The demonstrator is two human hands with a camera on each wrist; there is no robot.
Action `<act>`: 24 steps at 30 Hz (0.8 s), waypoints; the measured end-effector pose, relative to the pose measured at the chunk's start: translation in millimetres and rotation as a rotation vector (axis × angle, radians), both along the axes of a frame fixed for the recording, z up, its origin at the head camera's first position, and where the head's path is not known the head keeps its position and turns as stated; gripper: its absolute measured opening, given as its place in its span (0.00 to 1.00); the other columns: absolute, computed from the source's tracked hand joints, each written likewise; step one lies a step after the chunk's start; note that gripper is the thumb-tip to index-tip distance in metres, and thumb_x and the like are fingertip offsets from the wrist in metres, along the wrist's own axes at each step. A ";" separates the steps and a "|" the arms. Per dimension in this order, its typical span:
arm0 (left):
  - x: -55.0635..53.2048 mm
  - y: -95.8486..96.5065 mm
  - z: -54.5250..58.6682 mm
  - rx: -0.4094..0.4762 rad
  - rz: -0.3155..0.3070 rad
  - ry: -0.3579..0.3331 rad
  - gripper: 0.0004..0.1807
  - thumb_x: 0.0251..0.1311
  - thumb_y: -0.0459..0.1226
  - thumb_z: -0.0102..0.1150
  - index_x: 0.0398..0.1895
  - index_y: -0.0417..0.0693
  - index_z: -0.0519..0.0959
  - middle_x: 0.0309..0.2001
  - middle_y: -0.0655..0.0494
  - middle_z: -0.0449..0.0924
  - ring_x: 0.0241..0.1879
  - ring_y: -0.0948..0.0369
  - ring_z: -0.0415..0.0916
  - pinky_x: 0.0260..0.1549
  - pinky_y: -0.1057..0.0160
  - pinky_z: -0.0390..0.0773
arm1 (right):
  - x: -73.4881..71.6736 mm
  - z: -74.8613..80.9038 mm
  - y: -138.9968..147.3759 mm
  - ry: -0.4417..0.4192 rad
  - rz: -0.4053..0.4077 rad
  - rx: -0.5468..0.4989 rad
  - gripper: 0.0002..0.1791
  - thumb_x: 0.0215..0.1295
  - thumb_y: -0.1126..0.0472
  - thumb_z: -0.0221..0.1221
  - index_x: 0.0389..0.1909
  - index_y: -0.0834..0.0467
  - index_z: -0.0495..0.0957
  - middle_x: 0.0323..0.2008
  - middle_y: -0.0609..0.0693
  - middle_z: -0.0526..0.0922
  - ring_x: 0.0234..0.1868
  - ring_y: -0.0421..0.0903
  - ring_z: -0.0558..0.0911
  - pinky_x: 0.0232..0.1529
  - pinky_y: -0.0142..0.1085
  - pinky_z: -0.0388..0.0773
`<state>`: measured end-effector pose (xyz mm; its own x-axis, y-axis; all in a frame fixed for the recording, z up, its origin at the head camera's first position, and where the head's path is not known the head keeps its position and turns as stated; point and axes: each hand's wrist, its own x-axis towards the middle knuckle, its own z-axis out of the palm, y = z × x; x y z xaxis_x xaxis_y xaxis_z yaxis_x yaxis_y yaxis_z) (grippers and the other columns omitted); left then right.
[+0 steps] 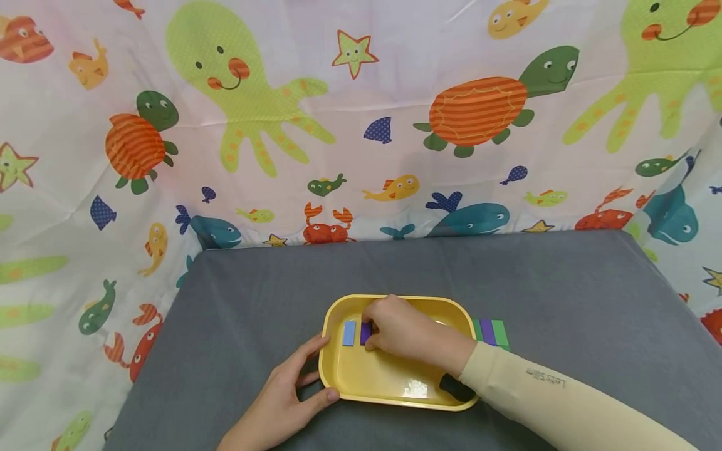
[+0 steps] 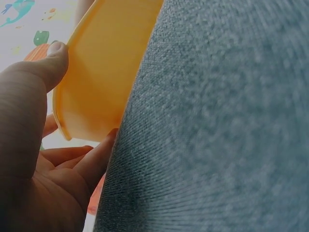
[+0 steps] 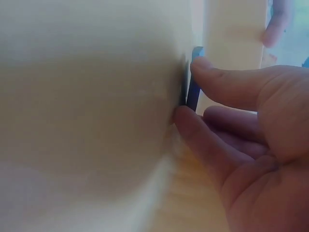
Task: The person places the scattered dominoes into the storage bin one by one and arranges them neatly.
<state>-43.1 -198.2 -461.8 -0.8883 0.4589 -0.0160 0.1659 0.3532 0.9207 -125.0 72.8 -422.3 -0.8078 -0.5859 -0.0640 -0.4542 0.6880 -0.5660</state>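
A yellow tray (image 1: 378, 379) with rounded corners lies on the grey cloth. My left hand (image 1: 287, 388) holds its left end, thumb on the near rim and fingers spread along the side; the left wrist view shows the thumb against the tray's rim (image 2: 59, 104). Inside the tray, my right hand (image 1: 397, 329) pinches a small purple tile (image 1: 365, 332) between thumb and fingertips, close over the tray floor. The right wrist view shows this tile (image 3: 194, 94) standing on edge in the pinch. Just left of it, a light blue tile (image 1: 349, 333) lies flat in the tray.
Outside the tray's right end lie several green and purple tiles (image 1: 499, 332), partly hidden behind the right forearm. A black wrist camera (image 1: 455, 388) hangs under the right sleeve (image 1: 541, 382). A curtain (image 1: 383, 150) printed with sea animals rises behind the cloth-covered table (image 1: 271, 282).
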 end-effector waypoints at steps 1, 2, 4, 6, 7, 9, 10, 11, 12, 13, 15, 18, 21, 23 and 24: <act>0.2 0.0 -0.4 0.003 -0.002 0.000 0.47 0.67 0.47 0.78 0.84 0.56 0.64 0.82 0.53 0.64 0.79 0.52 0.66 0.60 0.64 0.81 | 0.1 0.2 -0.4 0.002 0.004 0.006 0.14 0.60 0.61 0.82 0.43 0.59 0.89 0.26 0.40 0.79 0.29 0.40 0.77 0.32 0.31 0.78; 0.2 0.0 -1.0 0.006 -0.006 0.001 0.46 0.67 0.46 0.78 0.84 0.56 0.63 0.82 0.53 0.64 0.79 0.51 0.66 0.60 0.64 0.81 | 0.2 0.5 -0.8 0.008 0.009 0.010 0.14 0.60 0.61 0.82 0.42 0.59 0.89 0.26 0.40 0.79 0.28 0.40 0.76 0.32 0.32 0.77; 0.1 0.1 -2.0 0.016 -0.013 0.001 0.45 0.68 0.45 0.77 0.84 0.55 0.63 0.81 0.52 0.64 0.78 0.51 0.67 0.60 0.63 0.82 | 0.5 0.8 -1.3 0.015 0.013 0.017 0.13 0.60 0.61 0.82 0.40 0.59 0.89 0.25 0.40 0.79 0.27 0.41 0.76 0.31 0.31 0.77; 0.1 0.3 -2.9 0.030 -0.023 0.002 0.44 0.69 0.43 0.76 0.84 0.55 0.63 0.81 0.51 0.65 0.78 0.50 0.68 0.60 0.63 0.82 | 0.7 0.6 -1.9 0.024 0.016 0.023 0.12 0.60 0.62 0.82 0.39 0.59 0.88 0.25 0.40 0.79 0.27 0.41 0.76 0.31 0.31 0.78; 0.2 0.2 -3.4 0.036 -0.028 0.000 0.44 0.70 0.43 0.75 0.83 0.54 0.63 0.81 0.50 0.66 0.77 0.50 0.68 0.60 0.63 0.82 | 0.9 0.6 -2.2 0.027 0.018 0.026 0.12 0.60 0.62 0.82 0.39 0.59 0.88 0.25 0.40 0.79 0.27 0.41 0.76 0.31 0.31 0.78; 0.8 -0.1 -4.4 0.044 -0.036 -0.001 0.43 0.70 0.41 0.75 0.83 0.54 0.62 0.80 0.50 0.66 0.77 0.49 0.69 0.60 0.62 0.82 | 1.3 0.1 -2.7 0.024 0.018 0.031 0.12 0.60 0.62 0.82 0.39 0.59 0.88 0.26 0.40 0.79 0.28 0.41 0.77 0.32 0.30 0.78; 0.6 -0.3 -4.8 0.046 -0.038 -0.002 0.43 0.71 0.41 0.74 0.83 0.54 0.62 0.80 0.49 0.66 0.77 0.49 0.69 0.60 0.62 0.82 | 1.1 0.3 -2.9 0.020 0.017 0.034 0.12 0.60 0.62 0.82 0.39 0.59 0.88 0.26 0.40 0.79 0.28 0.41 0.77 0.32 0.30 0.79; 0.6 -0.6 -5.2 0.047 -0.039 -0.001 0.43 0.71 0.40 0.74 0.83 0.54 0.62 0.81 0.49 0.66 0.77 0.49 0.69 0.60 0.62 0.82 | 0.8 0.5 -3.1 0.013 0.017 0.035 0.13 0.60 0.62 0.82 0.40 0.59 0.89 0.26 0.40 0.79 0.28 0.40 0.77 0.33 0.30 0.79; 0.5 -0.8 -5.6 0.046 -0.038 -0.002 0.42 0.71 0.40 0.74 0.83 0.54 0.62 0.81 0.50 0.66 0.77 0.49 0.69 0.60 0.62 0.82 | 0.7 0.9 -3.0 0.004 0.015 0.036 0.13 0.60 0.61 0.82 0.41 0.59 0.89 0.26 0.40 0.80 0.28 0.40 0.77 0.33 0.29 0.79; 0.4 -1.1 -6.0 0.043 -0.037 -0.004 0.42 0.71 0.40 0.74 0.83 0.55 0.62 0.81 0.50 0.66 0.77 0.49 0.70 0.60 0.62 0.82 | 0.6 1.3 -2.8 -0.006 0.015 0.034 0.13 0.60 0.61 0.82 0.41 0.59 0.89 0.27 0.40 0.80 0.29 0.40 0.78 0.33 0.29 0.79; 0.3 -1.5 -6.8 0.042 -0.035 -0.003 0.42 0.71 0.40 0.74 0.83 0.55 0.63 0.80 0.51 0.67 0.76 0.49 0.70 0.60 0.62 0.83 | 0.4 2.8 -1.8 -0.023 0.016 0.024 0.13 0.61 0.61 0.82 0.42 0.59 0.89 0.27 0.40 0.80 0.29 0.40 0.78 0.33 0.30 0.80; 0.3 -1.9 -7.3 0.044 -0.030 -0.008 0.41 0.71 0.40 0.74 0.82 0.57 0.64 0.79 0.52 0.68 0.75 0.50 0.71 0.60 0.62 0.83 | 0.3 6.6 0.2 -0.046 0.019 0.007 0.13 0.62 0.61 0.81 0.43 0.59 0.89 0.27 0.40 0.81 0.28 0.40 0.78 0.33 0.30 0.80; 0.7 -2.0 -6.9 0.047 -0.026 -0.014 0.40 0.71 0.40 0.75 0.81 0.57 0.65 0.79 0.53 0.69 0.75 0.50 0.72 0.59 0.62 0.83 | 0.1 9.9 1.8 -0.055 0.020 -0.014 0.11 0.63 0.64 0.79 0.42 0.60 0.89 0.26 0.41 0.81 0.27 0.40 0.78 0.32 0.31 0.79; 1.0 -1.9 -6.4 0.044 -0.020 -0.018 0.40 0.70 0.40 0.75 0.80 0.56 0.65 0.78 0.52 0.69 0.74 0.50 0.72 0.59 0.62 0.83 | -0.3 11.9 2.8 -0.068 0.017 -0.029 0.09 0.64 0.65 0.78 0.42 0.60 0.89 0.26 0.42 0.81 0.27 0.41 0.78 0.31 0.32 0.80; 1.0 -1.8 -6.1 0.044 -0.018 -0.020 0.40 0.70 0.40 0.75 0.80 0.56 0.66 0.78 0.52 0.69 0.74 0.50 0.72 0.59 0.62 0.83 | -0.5 13.3 3.4 -0.073 0.016 -0.039 0.08 0.64 0.65 0.78 0.41 0.60 0.89 0.26 0.42 0.82 0.27 0.41 0.79 0.31 0.32 0.80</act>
<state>-42.1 -200.0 -467.9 -0.8799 0.4750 -0.0130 0.1532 0.3094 0.9385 -125.5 76.2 -409.1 -0.7924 -0.6019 -0.0995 -0.4216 0.6581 -0.6239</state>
